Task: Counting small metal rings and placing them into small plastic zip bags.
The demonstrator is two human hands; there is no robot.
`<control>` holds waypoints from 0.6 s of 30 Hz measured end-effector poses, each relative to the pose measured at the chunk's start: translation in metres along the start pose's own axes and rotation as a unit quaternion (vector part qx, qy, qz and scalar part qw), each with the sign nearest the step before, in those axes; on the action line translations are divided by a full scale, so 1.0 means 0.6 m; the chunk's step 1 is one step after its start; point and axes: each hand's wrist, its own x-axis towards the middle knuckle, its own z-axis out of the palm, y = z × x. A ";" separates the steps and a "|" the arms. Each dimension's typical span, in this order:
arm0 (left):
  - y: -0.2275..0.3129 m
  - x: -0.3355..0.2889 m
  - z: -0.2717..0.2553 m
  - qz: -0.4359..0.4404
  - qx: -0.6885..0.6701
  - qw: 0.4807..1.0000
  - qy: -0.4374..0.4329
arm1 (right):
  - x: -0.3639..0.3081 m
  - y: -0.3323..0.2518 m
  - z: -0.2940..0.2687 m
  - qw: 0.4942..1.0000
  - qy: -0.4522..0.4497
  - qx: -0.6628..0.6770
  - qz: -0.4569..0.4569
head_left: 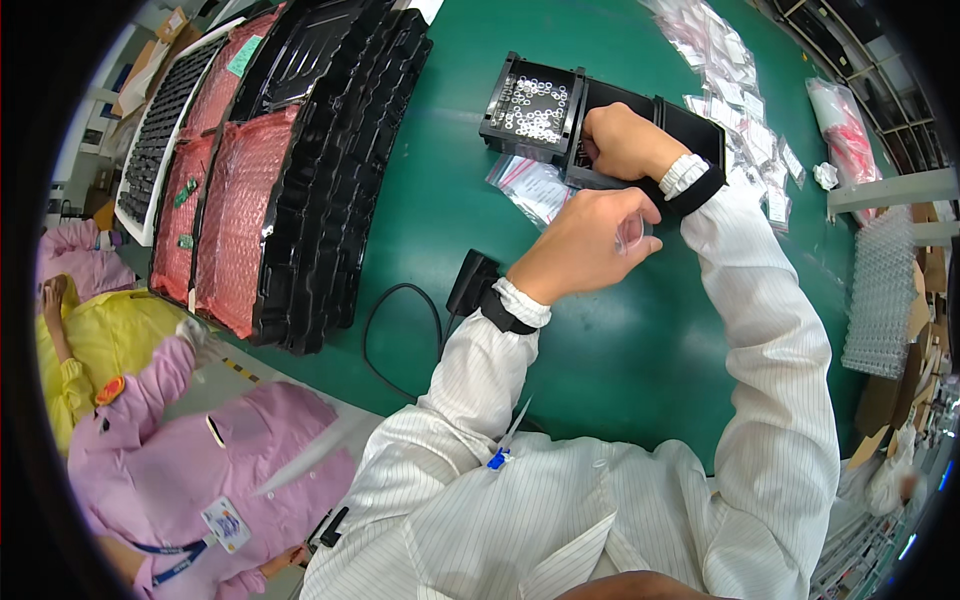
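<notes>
- Over the green bench (620, 370), the left hand (580, 240) curls thumb and fingers round a clear piece (632, 232) — its grip is clamped on it.
- The clear piece sits between thumb and fingertips, on the hand's right side, just nearer the body than the black bins; its exact shape is too small to tell.
- The right hand (630, 140) reaches over the middle bin (600, 98), fingers bent down — whether its grip is closed on anything, I cannot tell.
- Left of that hand, the left bin (492, 122) holds many small pale rings (540, 100).
- A packet (533, 186) lies partly under the bins, near the left hand.
- More packets (735, 90) lie right of the bins.
- Well to the left stand black trays (345, 190) beside red bubble wrap (245, 215).
</notes>
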 end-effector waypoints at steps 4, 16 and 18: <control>-0.001 0.006 -0.003 0.012 0.011 1.000 0.011 | -0.010 0.014 -0.020 0.994 0.078 0.074 0.005; -0.004 0.006 -0.010 0.009 0.048 0.998 0.049 | -0.070 0.055 -0.072 0.736 0.090 0.666 0.076; -0.007 0.006 -0.007 0.017 0.051 0.997 0.052 | -0.077 0.055 -0.063 0.707 0.105 0.693 0.090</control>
